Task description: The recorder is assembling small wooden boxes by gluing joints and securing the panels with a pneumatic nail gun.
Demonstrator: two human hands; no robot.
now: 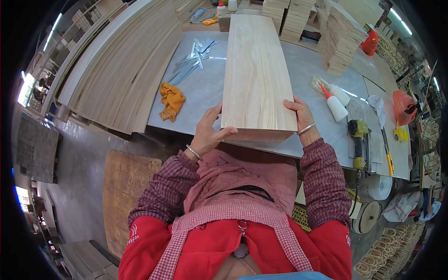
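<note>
A long pale wooden box (pixel 257 77) lies lengthwise on the grey worktable, its near end close to the table's front edge. Its broad upper face and near end show; the underside is hidden. My left hand (pixel 209 128) grips the near left corner, fingers along the side and thumb at the near end. On the opposite side, my right hand (pixel 301 114) holds the right edge, thumb on the upper face and fingers mostly out of sight. Left of the box are thin metal strips (pixel 198 56) in a loose pile and a crumpled orange cloth (pixel 171 101).
Large stacked boards (pixel 121 60) flank the table's left. Wood pieces (pixel 343 39) are piled at the back right. Right of the box lie a white glue bottle (pixel 336 107) with a red tip, a yellow-green nail gun (pixel 358 140) with a hose, and a yellow-handled cutter (pixel 388 156).
</note>
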